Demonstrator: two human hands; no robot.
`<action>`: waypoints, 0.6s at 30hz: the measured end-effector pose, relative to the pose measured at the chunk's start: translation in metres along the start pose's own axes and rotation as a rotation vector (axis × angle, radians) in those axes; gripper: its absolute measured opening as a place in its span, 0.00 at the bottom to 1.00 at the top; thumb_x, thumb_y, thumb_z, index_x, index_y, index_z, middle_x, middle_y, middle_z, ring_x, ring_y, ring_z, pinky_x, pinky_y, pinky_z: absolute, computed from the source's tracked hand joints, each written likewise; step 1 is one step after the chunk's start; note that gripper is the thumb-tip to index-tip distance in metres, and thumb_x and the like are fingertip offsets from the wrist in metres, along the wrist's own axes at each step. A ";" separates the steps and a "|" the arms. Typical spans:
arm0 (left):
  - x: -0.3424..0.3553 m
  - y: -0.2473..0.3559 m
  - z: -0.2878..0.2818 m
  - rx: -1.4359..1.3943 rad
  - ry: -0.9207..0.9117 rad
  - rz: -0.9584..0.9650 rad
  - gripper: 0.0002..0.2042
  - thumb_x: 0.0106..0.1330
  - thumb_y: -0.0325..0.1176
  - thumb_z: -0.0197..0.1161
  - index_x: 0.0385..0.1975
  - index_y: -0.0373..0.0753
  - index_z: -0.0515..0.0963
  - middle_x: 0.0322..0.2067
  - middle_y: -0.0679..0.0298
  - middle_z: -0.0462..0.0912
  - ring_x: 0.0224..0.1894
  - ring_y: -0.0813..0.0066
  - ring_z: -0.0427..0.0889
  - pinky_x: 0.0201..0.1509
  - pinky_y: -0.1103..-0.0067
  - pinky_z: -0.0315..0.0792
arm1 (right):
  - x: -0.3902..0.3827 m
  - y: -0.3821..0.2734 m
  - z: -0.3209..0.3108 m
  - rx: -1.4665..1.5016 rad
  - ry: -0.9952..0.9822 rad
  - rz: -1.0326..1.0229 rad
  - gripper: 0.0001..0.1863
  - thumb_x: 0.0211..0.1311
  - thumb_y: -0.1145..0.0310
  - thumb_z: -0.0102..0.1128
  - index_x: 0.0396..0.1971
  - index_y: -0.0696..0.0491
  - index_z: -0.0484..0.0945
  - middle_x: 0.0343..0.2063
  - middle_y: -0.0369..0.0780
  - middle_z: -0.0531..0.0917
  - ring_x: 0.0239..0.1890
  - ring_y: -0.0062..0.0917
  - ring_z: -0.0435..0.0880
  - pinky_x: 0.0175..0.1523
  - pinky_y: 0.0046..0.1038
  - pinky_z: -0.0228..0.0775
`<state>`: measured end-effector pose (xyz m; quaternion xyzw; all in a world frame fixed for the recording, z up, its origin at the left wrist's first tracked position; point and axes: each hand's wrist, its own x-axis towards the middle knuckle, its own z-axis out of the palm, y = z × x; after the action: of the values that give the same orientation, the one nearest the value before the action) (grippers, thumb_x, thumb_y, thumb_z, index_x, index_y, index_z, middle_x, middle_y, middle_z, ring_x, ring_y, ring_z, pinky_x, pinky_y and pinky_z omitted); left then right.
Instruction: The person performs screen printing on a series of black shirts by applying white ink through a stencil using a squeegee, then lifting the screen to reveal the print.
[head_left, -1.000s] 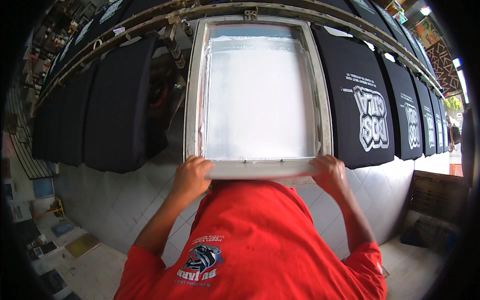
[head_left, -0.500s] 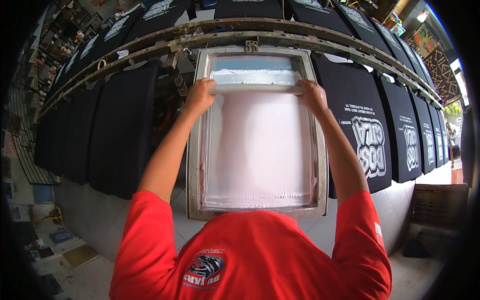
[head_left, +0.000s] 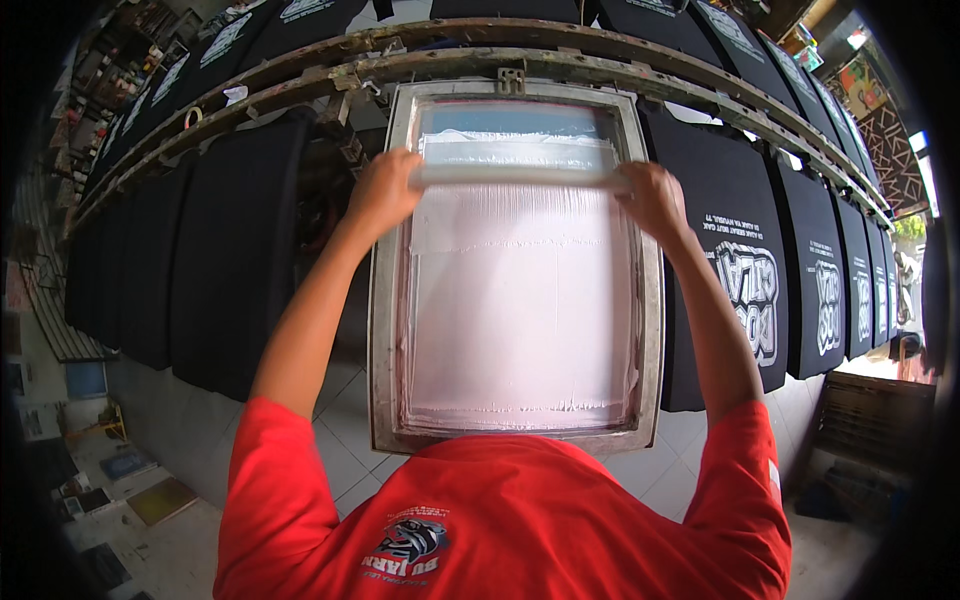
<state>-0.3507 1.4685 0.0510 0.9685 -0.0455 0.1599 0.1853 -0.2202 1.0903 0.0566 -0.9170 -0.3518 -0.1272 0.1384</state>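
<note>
Both my arms reach forward over a screen printing frame (head_left: 385, 330), whose mesh (head_left: 520, 310) is coated with pale, whitish-pink ink. Across its far part lies a long squeegee (head_left: 515, 178), smeared a little by motion. My left hand (head_left: 385, 190) is closed round the squeegee's left end, and my right hand (head_left: 655, 200) grips its right end. A ridge of white ink (head_left: 520, 150) lies on the mesh beyond the squeegee. Fine streaks and a faint crosswise ink line show on the near side of it. What lies under the screen is hidden.
Dark wooden rails (head_left: 430, 68) run across behind the frame, where a metal hinge clamp (head_left: 511, 80) sits. Black shirts with white prints (head_left: 745, 280) hang at the right. Plain black shirts (head_left: 235, 260) hang at the left. Boards lie on the tiled floor.
The squeegee stays near the far end, still in both hands. Streaks and a crosswise ink line now mark the mesh on its near side. The view has shifted slightly.
</note>
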 end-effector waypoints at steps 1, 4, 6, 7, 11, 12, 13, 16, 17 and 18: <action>0.018 -0.006 0.004 -0.038 0.026 -0.002 0.10 0.51 0.25 0.65 0.34 0.34 0.79 0.38 0.49 0.82 0.42 0.47 0.81 0.47 0.62 0.76 | 0.018 0.010 0.008 0.012 -0.012 0.025 0.13 0.48 0.70 0.68 0.37 0.48 0.82 0.34 0.41 0.85 0.41 0.38 0.85 0.46 0.38 0.78; 0.052 -0.017 0.017 -0.038 -0.054 -0.067 0.10 0.51 0.24 0.64 0.35 0.34 0.79 0.39 0.48 0.82 0.43 0.47 0.82 0.48 0.62 0.76 | 0.047 0.026 0.026 0.027 -0.082 0.094 0.16 0.49 0.69 0.68 0.42 0.47 0.84 0.38 0.41 0.86 0.43 0.38 0.85 0.49 0.38 0.77; 0.053 -0.019 0.023 -0.065 -0.146 -0.123 0.12 0.51 0.24 0.64 0.37 0.35 0.80 0.39 0.49 0.83 0.43 0.48 0.82 0.48 0.62 0.76 | 0.048 0.029 0.034 0.029 -0.125 0.106 0.16 0.49 0.69 0.68 0.42 0.46 0.84 0.38 0.41 0.86 0.44 0.38 0.85 0.50 0.37 0.77; 0.049 -0.022 0.028 -0.080 -0.196 -0.157 0.12 0.51 0.23 0.63 0.38 0.36 0.81 0.39 0.49 0.84 0.43 0.48 0.82 0.48 0.62 0.77 | 0.045 0.028 0.038 0.030 -0.146 0.096 0.16 0.49 0.69 0.67 0.41 0.46 0.84 0.38 0.41 0.86 0.44 0.38 0.85 0.50 0.37 0.77; 0.014 -0.021 0.036 -0.025 -0.158 -0.059 0.18 0.50 0.22 0.64 0.43 0.39 0.82 0.42 0.51 0.84 0.45 0.49 0.83 0.50 0.64 0.77 | 0.018 0.021 0.047 -0.034 -0.177 0.040 0.15 0.49 0.70 0.66 0.40 0.46 0.85 0.38 0.40 0.86 0.44 0.37 0.84 0.51 0.36 0.77; 0.003 -0.010 0.035 -0.013 -0.192 -0.093 0.20 0.49 0.22 0.64 0.45 0.39 0.81 0.43 0.52 0.84 0.46 0.50 0.83 0.51 0.65 0.77 | 0.002 0.020 0.046 -0.022 -0.164 0.016 0.15 0.48 0.70 0.66 0.40 0.46 0.85 0.38 0.40 0.86 0.44 0.37 0.84 0.50 0.36 0.77; -0.013 0.002 0.029 0.003 -0.219 -0.128 0.22 0.47 0.21 0.64 0.46 0.39 0.81 0.45 0.53 0.84 0.47 0.50 0.83 0.53 0.66 0.77 | -0.017 0.017 0.041 -0.009 -0.147 -0.015 0.15 0.48 0.71 0.65 0.40 0.46 0.85 0.38 0.39 0.86 0.44 0.37 0.84 0.50 0.36 0.77; -0.083 0.028 0.024 0.005 -0.254 -0.111 0.23 0.47 0.21 0.65 0.48 0.38 0.80 0.51 0.56 0.82 0.51 0.54 0.82 0.55 0.67 0.77 | -0.075 -0.015 0.018 -0.053 -0.232 0.004 0.17 0.45 0.72 0.66 0.39 0.46 0.85 0.38 0.38 0.86 0.43 0.36 0.83 0.49 0.35 0.78; -0.111 0.043 0.020 0.008 -0.262 -0.100 0.23 0.47 0.21 0.65 0.49 0.38 0.80 0.53 0.58 0.81 0.53 0.56 0.81 0.56 0.68 0.77 | -0.105 -0.020 0.016 -0.013 -0.174 -0.009 0.17 0.44 0.73 0.66 0.39 0.47 0.85 0.38 0.38 0.86 0.43 0.36 0.83 0.48 0.34 0.78; -0.140 0.057 0.019 0.006 -0.240 -0.075 0.24 0.47 0.21 0.65 0.49 0.40 0.80 0.55 0.60 0.80 0.54 0.58 0.81 0.57 0.69 0.77 | -0.137 -0.026 0.014 0.026 -0.119 -0.019 0.18 0.42 0.75 0.66 0.39 0.47 0.85 0.39 0.37 0.86 0.43 0.36 0.83 0.47 0.34 0.79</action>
<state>-0.4862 1.4124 0.0078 0.9823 -0.0305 0.0362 0.1812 -0.3350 1.0297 0.0029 -0.9178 -0.3695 -0.0694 0.1279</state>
